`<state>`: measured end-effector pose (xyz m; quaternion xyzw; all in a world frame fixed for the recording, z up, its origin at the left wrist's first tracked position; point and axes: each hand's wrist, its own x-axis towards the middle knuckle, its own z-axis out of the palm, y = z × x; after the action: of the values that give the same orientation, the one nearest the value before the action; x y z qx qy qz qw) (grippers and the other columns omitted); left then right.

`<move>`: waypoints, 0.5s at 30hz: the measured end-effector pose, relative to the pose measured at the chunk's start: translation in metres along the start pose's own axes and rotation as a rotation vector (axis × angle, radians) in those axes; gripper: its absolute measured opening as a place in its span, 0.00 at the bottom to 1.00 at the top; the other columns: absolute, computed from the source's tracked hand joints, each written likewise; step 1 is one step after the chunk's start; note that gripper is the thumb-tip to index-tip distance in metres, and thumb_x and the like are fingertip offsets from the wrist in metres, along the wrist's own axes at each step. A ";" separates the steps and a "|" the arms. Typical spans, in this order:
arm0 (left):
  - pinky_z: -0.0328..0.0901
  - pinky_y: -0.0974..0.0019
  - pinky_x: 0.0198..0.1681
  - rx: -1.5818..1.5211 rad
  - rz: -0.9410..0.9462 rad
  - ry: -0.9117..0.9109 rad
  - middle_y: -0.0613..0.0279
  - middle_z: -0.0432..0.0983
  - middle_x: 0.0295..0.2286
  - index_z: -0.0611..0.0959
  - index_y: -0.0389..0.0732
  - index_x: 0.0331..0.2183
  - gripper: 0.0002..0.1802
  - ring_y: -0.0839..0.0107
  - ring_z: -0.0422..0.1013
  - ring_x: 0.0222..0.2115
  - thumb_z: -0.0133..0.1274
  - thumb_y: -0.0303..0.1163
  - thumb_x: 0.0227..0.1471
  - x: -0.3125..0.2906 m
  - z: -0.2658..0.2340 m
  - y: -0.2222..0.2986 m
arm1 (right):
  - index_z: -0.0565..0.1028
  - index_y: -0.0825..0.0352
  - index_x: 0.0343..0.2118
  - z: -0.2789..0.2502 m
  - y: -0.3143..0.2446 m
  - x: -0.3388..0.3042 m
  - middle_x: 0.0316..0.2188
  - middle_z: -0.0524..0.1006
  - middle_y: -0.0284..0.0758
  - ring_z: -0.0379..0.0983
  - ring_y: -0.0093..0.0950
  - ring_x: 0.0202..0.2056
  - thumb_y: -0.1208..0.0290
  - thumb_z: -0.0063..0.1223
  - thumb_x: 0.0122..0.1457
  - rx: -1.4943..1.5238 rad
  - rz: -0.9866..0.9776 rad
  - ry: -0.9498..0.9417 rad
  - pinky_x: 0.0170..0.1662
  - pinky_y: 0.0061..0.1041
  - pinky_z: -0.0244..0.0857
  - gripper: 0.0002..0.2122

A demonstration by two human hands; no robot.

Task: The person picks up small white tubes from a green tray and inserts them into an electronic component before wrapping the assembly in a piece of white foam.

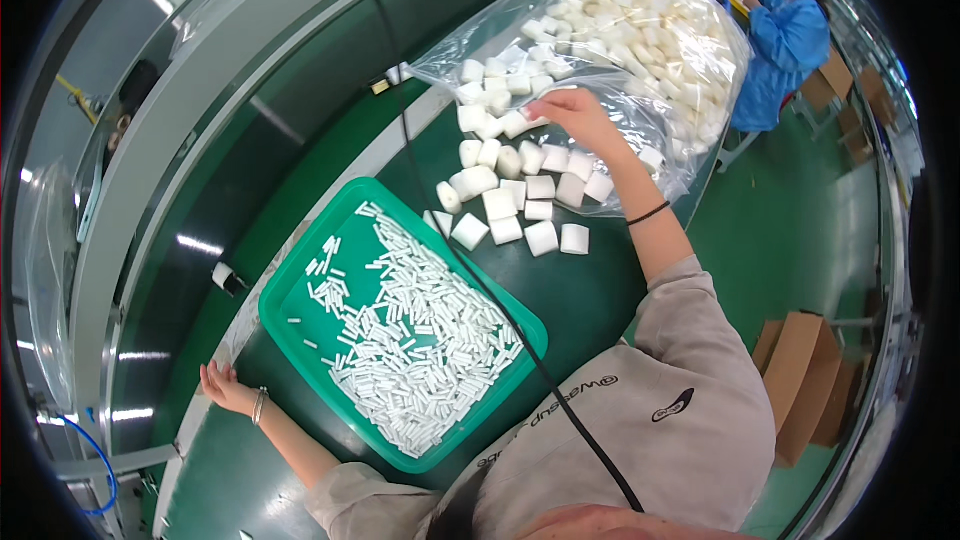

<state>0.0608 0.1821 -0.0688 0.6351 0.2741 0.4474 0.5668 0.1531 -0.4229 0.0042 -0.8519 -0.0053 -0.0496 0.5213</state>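
Observation:
My right hand (578, 118) reaches to the mouth of a large clear plastic bag (435, 58), its thumb and fingers closed on a white foam-like block (514, 124). Packed inside the bag are many cream-white blocks (630, 15) of the same sort. More thick white blocks (498, 204) lie loose on the dark green table below that hand. A green tray (290, 340) sits between my arms, holding a heap of short thin white tubes (420, 360). Left of the tray, at the table's edge, my left hand (226, 387) is open, fingers apart and holding nothing visible.
A conveyor (190, 300) runs along the table's left side, with a small white-and-black item (228, 278) on it. A black cable (480, 285) hangs across the view. Another person in blue (785, 40) works at the far right. Cardboard boxes (800, 370) stand on the right.

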 end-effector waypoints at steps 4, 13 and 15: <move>0.59 0.76 0.32 0.001 -0.005 -0.036 0.63 0.72 0.33 0.71 0.39 0.40 0.16 0.77 0.65 0.27 0.46 0.34 0.49 -0.007 0.000 0.009 | 0.74 0.60 0.35 -0.006 0.019 0.026 0.33 0.73 0.40 0.70 0.35 0.35 0.55 0.48 0.47 -0.749 -0.019 0.418 0.39 0.29 0.63 0.16; 0.58 0.79 0.27 -0.029 0.025 -0.061 0.62 0.72 0.31 0.72 0.37 0.39 0.14 0.80 0.65 0.25 0.44 0.31 0.50 0.002 -0.008 -0.006 | 0.73 0.66 0.37 0.008 0.059 0.088 0.40 0.71 0.37 0.65 0.31 0.44 0.63 0.46 0.49 -0.291 -0.160 0.155 0.47 0.25 0.57 0.15; 0.58 0.78 0.28 -0.005 0.027 -0.053 0.63 0.72 0.31 0.73 0.38 0.39 0.13 0.80 0.64 0.25 0.44 0.32 0.50 -0.001 -0.004 -0.001 | 0.74 0.69 0.36 0.013 0.055 0.087 0.38 0.72 0.34 0.65 0.23 0.41 0.74 0.44 0.50 0.030 -0.299 -0.022 0.45 0.20 0.57 0.11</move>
<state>0.0574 0.1836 -0.0700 0.6490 0.2492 0.4387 0.5695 0.2445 -0.4404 -0.0430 -0.8343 -0.1386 -0.1175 0.5206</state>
